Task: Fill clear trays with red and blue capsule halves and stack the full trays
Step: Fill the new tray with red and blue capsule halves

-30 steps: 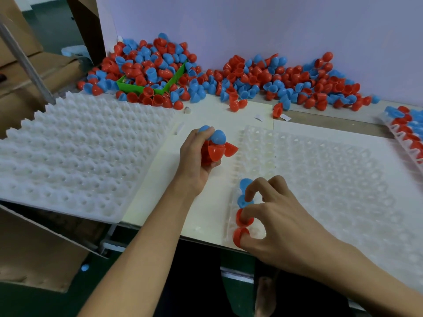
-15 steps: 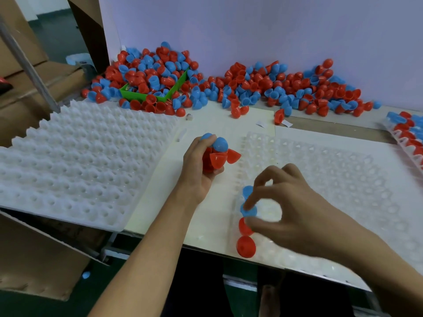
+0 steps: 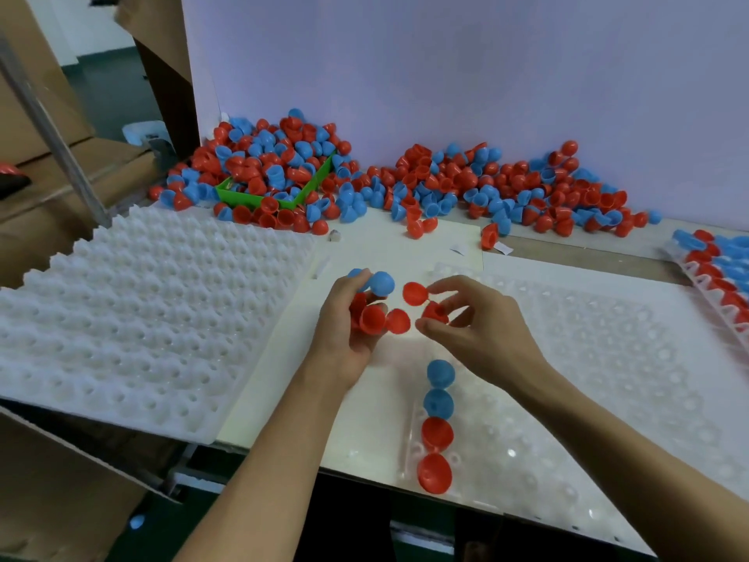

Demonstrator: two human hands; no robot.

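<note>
A pale surface [image 3: 389, 253] sits against a light purple wall. Along the wall lies a big pile of halves [image 3: 405, 184], red and blue mixed, and some spill over a green box [image 3: 259, 198]. On the left sits a stack of white trays [image 3: 133, 314] with bumps all over. At the far right edge a full tray [image 3: 717, 269] shows rows of red and blue.

In front of the person lies the clear tray [image 3: 587, 358]. Only four halves [image 3: 437, 419] sit in it, in a line down its left side: two blue, then two red nearer the person. The rest of its cups are bare, so the filling has just begun.

The left hand [image 3: 348, 322] is curled round a bunch of halves, a few red ones and at least two blue, and keeps them like a small store. The right hand [image 3: 466, 322] is close beside it. Its fingers are bent and pinch a red half, and a second red half [image 3: 415, 293] sits at its fingertip, between the two hands.

The step looks like this: the right hand takes halves from the left hand's store. Next it likely needs to carry a red one to a bare cup beside the line and press it on straight.
</note>
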